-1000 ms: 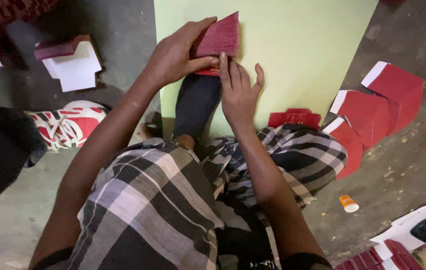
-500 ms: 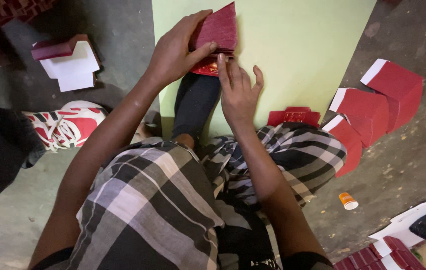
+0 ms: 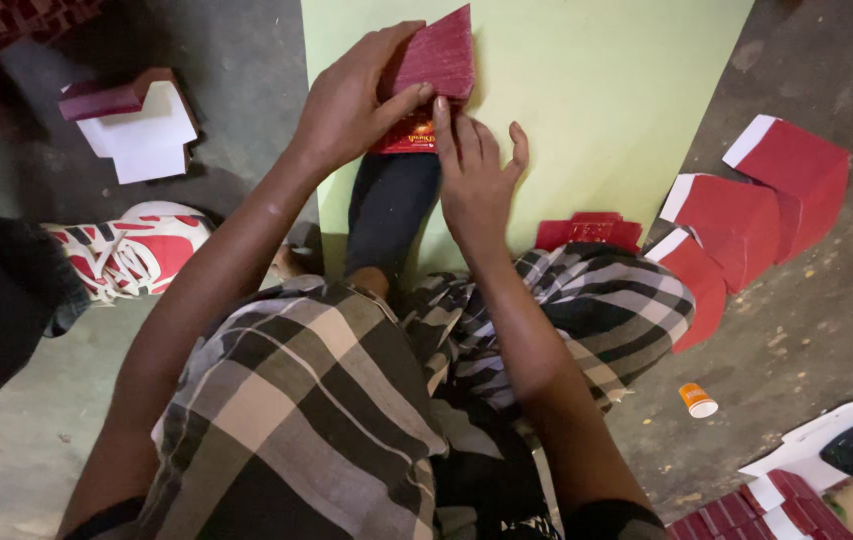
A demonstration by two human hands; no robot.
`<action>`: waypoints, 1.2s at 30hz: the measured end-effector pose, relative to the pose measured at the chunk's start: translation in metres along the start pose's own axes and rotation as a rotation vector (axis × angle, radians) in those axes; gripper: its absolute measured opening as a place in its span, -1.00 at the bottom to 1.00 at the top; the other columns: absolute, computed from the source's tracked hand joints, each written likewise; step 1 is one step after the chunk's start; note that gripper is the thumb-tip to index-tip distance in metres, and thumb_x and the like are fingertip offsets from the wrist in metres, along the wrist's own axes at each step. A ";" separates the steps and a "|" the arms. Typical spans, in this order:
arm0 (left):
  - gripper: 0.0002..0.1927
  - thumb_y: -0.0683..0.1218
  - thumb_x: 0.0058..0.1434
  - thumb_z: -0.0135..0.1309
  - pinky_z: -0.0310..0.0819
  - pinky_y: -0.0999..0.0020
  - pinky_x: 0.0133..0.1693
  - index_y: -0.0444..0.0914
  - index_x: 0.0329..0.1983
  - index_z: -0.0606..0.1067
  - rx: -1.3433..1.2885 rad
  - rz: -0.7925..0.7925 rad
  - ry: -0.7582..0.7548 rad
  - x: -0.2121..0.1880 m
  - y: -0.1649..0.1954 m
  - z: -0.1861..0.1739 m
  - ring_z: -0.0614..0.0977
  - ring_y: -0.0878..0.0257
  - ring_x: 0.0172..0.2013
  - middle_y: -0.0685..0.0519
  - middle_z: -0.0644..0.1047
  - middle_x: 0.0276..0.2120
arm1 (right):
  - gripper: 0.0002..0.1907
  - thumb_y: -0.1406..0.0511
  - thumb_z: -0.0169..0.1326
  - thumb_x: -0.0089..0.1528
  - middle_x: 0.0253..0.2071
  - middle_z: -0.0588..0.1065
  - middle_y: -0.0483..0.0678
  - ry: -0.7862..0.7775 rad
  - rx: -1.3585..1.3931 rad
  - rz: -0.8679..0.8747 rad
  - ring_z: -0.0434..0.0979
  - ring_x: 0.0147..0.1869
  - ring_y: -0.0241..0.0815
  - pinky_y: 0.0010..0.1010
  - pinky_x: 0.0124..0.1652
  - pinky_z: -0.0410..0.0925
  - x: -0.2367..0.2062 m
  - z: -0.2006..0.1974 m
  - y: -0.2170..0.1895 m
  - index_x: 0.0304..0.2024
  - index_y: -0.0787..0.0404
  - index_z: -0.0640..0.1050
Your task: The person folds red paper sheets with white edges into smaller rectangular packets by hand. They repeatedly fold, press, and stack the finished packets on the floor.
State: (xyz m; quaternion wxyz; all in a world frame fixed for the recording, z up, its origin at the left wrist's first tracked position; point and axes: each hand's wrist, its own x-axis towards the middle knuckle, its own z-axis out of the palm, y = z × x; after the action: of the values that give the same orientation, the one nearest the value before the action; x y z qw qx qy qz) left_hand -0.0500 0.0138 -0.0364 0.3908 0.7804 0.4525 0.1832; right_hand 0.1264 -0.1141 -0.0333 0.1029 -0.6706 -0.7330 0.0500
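While the person is sitting on the floor (image 3: 97,440), the left hand (image 3: 352,105) is closing around a dark red card piece (image 3: 437,58), thumb underneath and fingers curled over its left edge, lifting it off the pale green sheet (image 3: 597,90). Beneath it, the right hand (image 3: 475,180) is lying nearly flat, fingers spread and pressing down on a brighter red printed piece (image 3: 409,135) that is resting on the sheet just above the person's dark-clad leg (image 3: 387,215).

Judging by how it is keeping a straight edge, the card looks light and fairly stiff, likely to crease if bent hard, so pinching it near an edge or corner seems the safest hold.

Much of the printed piece is hiding under both hands and the raised card, so its full shape is hard to make out. More red flat boxes (image 3: 767,190) are lying to the right, partly cut off by the plaid cloth (image 3: 297,400); a small orange cap (image 3: 697,400) is sitting near them.
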 end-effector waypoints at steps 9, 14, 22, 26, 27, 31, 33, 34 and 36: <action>-0.41 0.09 0.42 0.24 0.55 0.14 0.01 -0.16 0.41 0.35 -0.036 -0.071 -0.058 0.000 0.010 -0.008 0.65 -0.05 0.03 -0.10 0.54 0.13 | -0.58 0.37 0.11 0.37 0.21 0.40 -0.07 -0.076 0.092 0.044 0.40 0.36 -0.19 0.12 0.47 0.04 -0.009 0.018 0.009 0.29 0.12 0.46; -0.40 0.07 0.42 0.21 0.54 0.22 0.06 -0.22 0.42 0.33 -0.261 -0.076 -0.055 -0.010 0.000 -0.002 0.64 0.02 0.09 -0.09 0.52 0.18 | -0.40 0.14 -0.05 0.50 0.52 0.03 0.08 0.092 0.376 0.032 -0.05 0.64 0.01 0.07 0.56 -0.12 -0.003 -0.003 0.015 0.53 0.10 0.15; -0.66 0.01 0.64 -0.24 0.40 0.38 0.24 -0.23 0.26 0.45 -0.780 -0.216 0.182 -0.018 -0.011 0.047 0.52 0.30 0.14 0.05 0.52 0.10 | -0.24 -0.18 -0.52 0.54 0.68 -0.11 -0.06 0.111 1.263 0.214 -0.21 0.73 -0.13 -0.19 0.60 -0.26 0.042 0.059 0.052 0.61 0.10 -0.08; -0.72 -0.02 0.63 -0.17 0.37 0.42 0.17 -0.28 0.12 0.46 -0.801 -0.213 0.210 -0.013 -0.009 0.055 0.50 0.34 0.02 0.08 0.50 -0.04 | -0.19 -0.21 -0.49 0.51 0.66 -0.11 -0.05 0.208 1.236 0.219 -0.20 0.76 -0.10 -0.19 0.62 -0.19 0.025 0.068 0.034 0.62 0.11 -0.08; -0.73 -0.02 0.62 -0.15 0.37 0.42 0.15 -0.29 0.09 0.48 -0.778 -0.210 0.220 -0.012 -0.007 0.055 0.49 0.34 0.00 0.08 0.50 -0.07 | -0.17 -0.22 -0.49 0.50 0.66 -0.12 -0.05 0.189 1.200 0.182 -0.21 0.75 -0.09 -0.19 0.64 -0.23 0.020 0.064 0.025 0.64 0.10 -0.09; -0.72 -0.03 0.60 -0.10 0.41 0.41 0.07 -0.32 0.00 0.53 -0.639 -0.238 0.184 -0.014 -0.002 0.048 0.51 0.34 -0.07 0.09 0.51 -0.14 | -0.17 -0.24 -0.48 0.56 0.66 -0.15 0.01 0.096 0.786 0.295 -0.22 0.77 0.00 -0.17 0.59 -0.23 0.013 0.031 0.011 0.64 0.15 -0.08; -0.71 -0.04 0.59 -0.10 0.42 0.40 0.06 -0.33 -0.01 0.53 -0.565 -0.186 0.174 -0.015 0.001 0.044 0.54 0.33 -0.07 0.08 0.51 -0.14 | -0.13 -0.26 -0.51 0.48 0.64 -0.17 -0.06 0.079 0.217 0.065 -0.29 0.72 0.06 -0.05 0.59 -0.31 0.016 0.017 0.015 0.61 0.12 -0.10; -0.71 -0.04 0.59 -0.11 0.42 0.39 0.07 -0.33 0.00 0.53 -0.547 -0.164 0.191 -0.016 0.003 0.042 0.55 0.31 -0.05 0.06 0.52 -0.12 | -0.12 -0.27 -0.52 0.43 0.64 -0.19 -0.10 0.061 -0.064 -0.048 -0.33 0.70 0.10 0.02 0.59 -0.35 0.019 0.012 0.020 0.59 0.11 -0.11; -0.72 -0.03 0.57 -0.09 0.43 0.38 0.04 -0.34 0.02 0.52 -0.603 -0.220 0.194 -0.018 0.005 0.040 0.54 0.30 -0.06 0.04 0.53 -0.12 | -0.15 -0.23 -0.53 0.41 0.64 -0.13 -0.12 -0.054 -0.020 -0.076 -0.27 0.72 0.01 0.01 0.60 -0.33 0.026 0.010 0.029 0.59 0.09 -0.04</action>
State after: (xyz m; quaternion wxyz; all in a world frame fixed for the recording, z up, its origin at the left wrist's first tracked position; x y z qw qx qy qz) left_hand -0.0309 -0.0209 -0.0568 0.5765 0.5550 0.4947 0.3389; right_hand 0.1507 -0.0851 -0.0469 0.0779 -0.6418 -0.7608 0.0569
